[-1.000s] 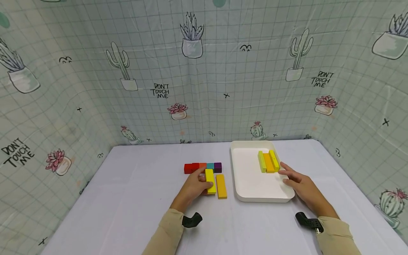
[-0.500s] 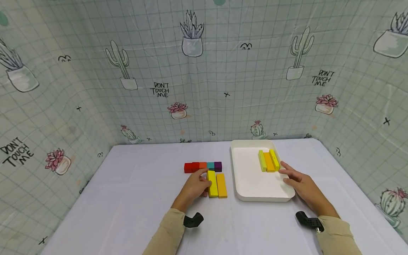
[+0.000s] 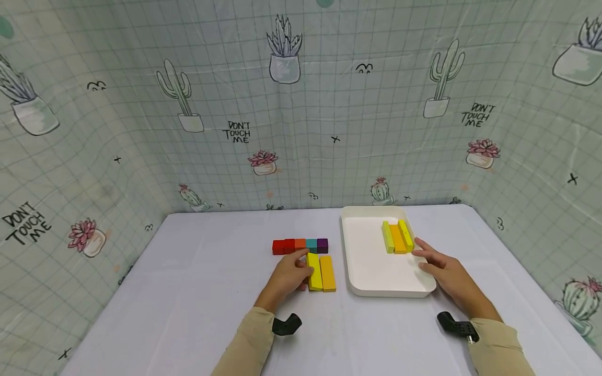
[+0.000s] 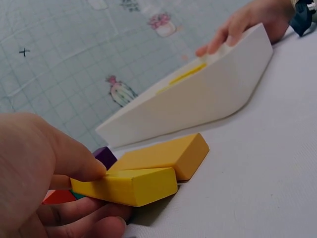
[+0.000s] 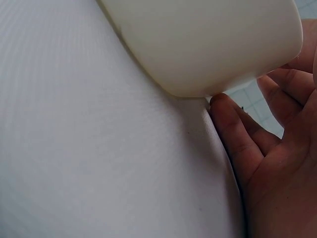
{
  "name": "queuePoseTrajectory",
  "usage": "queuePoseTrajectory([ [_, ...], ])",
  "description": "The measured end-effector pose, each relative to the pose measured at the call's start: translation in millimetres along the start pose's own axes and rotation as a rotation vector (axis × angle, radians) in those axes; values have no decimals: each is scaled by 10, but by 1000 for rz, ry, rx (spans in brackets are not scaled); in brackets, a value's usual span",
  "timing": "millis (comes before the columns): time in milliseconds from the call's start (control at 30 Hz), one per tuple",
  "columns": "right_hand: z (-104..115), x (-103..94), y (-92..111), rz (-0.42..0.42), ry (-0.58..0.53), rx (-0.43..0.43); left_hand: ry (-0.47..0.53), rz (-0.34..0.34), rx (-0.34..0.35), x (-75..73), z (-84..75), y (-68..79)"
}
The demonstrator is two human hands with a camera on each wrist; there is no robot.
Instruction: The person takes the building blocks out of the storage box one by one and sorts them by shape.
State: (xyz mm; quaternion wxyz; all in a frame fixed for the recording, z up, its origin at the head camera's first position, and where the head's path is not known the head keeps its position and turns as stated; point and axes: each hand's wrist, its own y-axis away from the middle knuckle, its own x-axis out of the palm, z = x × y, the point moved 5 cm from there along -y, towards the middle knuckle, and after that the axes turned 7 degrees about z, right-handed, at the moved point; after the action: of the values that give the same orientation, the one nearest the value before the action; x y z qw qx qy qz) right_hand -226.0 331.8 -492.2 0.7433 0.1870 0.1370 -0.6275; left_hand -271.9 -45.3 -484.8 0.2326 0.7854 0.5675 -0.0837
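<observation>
the yellow block (image 3: 314, 271) lies on the white bench (image 3: 188, 292), pinched by the left hand (image 3: 288, 275), thumb on top and fingers curled under its near side. behind the hand sits a row of small cubes (image 3: 299, 245), red through orange and teal to purple. the yellow block lies side by side against an orange block (image 3: 327, 272). right of these stands the white tray (image 3: 371, 271), holding three yellow and orange bars (image 3: 397, 237) near its far right edge. the right hand (image 3: 444, 274) rests against the tray's right rim, fingers loosely spread, gripping nothing.
</observation>
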Motion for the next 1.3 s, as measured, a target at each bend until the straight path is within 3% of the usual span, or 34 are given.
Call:
queuePoseTrajectory([
  [500,8,-1,8,1,18,3,-49,-8,-10,4,14,-2],
  [1167,14,2,-1,4,13,-22,-260,-61,-24,39,-36,52],
  [1300,20,-3,8,7,11,-15,-265,0,-2,20,-36,46],
])
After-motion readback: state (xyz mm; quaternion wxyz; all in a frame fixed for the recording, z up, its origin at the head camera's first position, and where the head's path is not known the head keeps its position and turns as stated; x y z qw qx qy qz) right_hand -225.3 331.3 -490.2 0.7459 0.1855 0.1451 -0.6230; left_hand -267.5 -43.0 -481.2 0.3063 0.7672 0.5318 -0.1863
